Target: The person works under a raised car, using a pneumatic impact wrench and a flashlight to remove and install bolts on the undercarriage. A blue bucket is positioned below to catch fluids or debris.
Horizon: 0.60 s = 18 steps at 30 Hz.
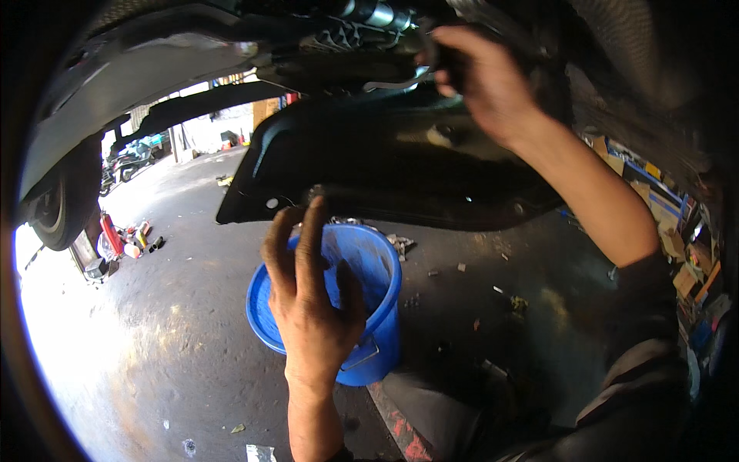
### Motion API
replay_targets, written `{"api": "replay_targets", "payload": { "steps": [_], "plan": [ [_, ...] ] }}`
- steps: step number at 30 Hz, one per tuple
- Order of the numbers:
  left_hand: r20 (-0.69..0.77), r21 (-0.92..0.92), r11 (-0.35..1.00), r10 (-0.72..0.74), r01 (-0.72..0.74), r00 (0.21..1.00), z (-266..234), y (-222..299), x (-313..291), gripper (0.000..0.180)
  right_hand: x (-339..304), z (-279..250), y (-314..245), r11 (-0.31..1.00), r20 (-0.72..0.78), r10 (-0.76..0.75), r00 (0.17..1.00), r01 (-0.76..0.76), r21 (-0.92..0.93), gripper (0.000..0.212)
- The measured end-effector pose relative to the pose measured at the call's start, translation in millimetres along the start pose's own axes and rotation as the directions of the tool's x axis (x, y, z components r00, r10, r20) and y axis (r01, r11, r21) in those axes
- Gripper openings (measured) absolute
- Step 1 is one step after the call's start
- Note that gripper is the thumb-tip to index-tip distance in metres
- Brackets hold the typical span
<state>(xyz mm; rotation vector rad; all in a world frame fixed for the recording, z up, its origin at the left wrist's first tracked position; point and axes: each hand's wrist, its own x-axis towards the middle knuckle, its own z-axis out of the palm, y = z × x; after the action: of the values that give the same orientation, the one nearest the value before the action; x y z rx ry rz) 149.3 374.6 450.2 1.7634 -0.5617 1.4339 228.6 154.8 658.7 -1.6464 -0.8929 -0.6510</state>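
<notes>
My left hand (315, 308) is raised in front of a blue bucket (383, 289), its fingers stretched upward and apart. The fingertips are by the lower edge of a large black panel (362, 165) that hangs below the underside of a car; I cannot tell whether they touch it. Up at the underbody, my right hand (489, 88) is slightly blurred and its fingers are curled around something dark that I cannot make out. A thin curved grey piece (396, 83) sticks out to the left of those fingers. Above it shows a shiny metal cylinder (377, 14).
A wheel (58, 208) stands at the left, near a red bottle-shaped object (112, 233). Boxes and clutter (666, 219) line the right side. Small debris (517, 303) lies on the dark floor (200, 308). Motorbikes (131, 163) are parked at the far left.
</notes>
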Motion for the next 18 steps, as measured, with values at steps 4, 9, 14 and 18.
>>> {"api": "replay_targets", "payload": {
  "steps": [4, 9, 14, 18],
  "plan": [
    [-0.006, 0.038, 0.998, 0.042, -0.042, 0.999, -0.4, -8.8, -1.7, 0.077, -139.3, -36.8, -62.2, 0.938, -0.310, 0.104, 0.945, 0.010, 0.346, 0.025],
    [-0.013, 0.116, 0.989, 0.096, -0.094, 0.995, 7.2, -15.4, -1.0, 0.071, -213.0, -89.5, -91.3, 0.989, 0.146, -0.076, 0.986, 0.056, 0.137, 0.054],
    [0.027, 0.076, 0.990, 0.113, -0.115, 0.993, 10.0, -16.0, 11.4, 0.070, -281.3, -88.3, -71.4, 0.997, -0.491, 0.042, 0.870, -0.005, 0.077, 0.042],
    [0.042, 0.179, 0.979, 0.094, -0.100, 0.995, 2.1, -30.1, 1.0, 0.053, -326.8, -108.8, -2.9, 0.977, -0.656, 0.158, 0.738, -0.214, -0.006, 0.026]
  ]
}}
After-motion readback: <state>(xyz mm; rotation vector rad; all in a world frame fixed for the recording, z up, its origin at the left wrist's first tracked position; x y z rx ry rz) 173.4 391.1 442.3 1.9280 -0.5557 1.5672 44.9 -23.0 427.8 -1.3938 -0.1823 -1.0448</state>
